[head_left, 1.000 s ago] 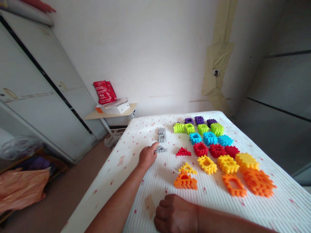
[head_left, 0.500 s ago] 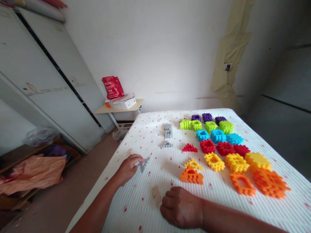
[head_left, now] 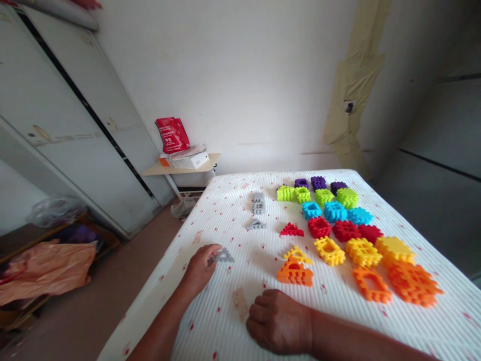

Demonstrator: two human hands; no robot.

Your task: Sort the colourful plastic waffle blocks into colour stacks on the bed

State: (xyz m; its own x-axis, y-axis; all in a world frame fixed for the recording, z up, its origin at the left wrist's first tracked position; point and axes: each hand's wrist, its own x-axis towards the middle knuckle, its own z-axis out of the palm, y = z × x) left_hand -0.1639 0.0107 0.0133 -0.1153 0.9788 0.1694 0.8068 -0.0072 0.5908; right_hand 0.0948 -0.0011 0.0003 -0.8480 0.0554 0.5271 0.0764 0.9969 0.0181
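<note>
The left hand pinched a grey plastic triangle, probably light, stiff, best edge-held; the right hand lay clenched.

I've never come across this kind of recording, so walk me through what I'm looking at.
There is no machine: these are a person's own bare hands. Every picture comes from one camera worn on the head, looking forward and down.

On the white dotted surface, toothed plastic pieces lie grouped by colour: purple blocks farthest away, then green, blue, red, yellow and orange ones. Gray blocks sit apart, on the left.

The left hand holds a gray triangular piece in its fingers. The right hand is a closed fist near the orange triangular pieces; its inside is hidden.
</note>
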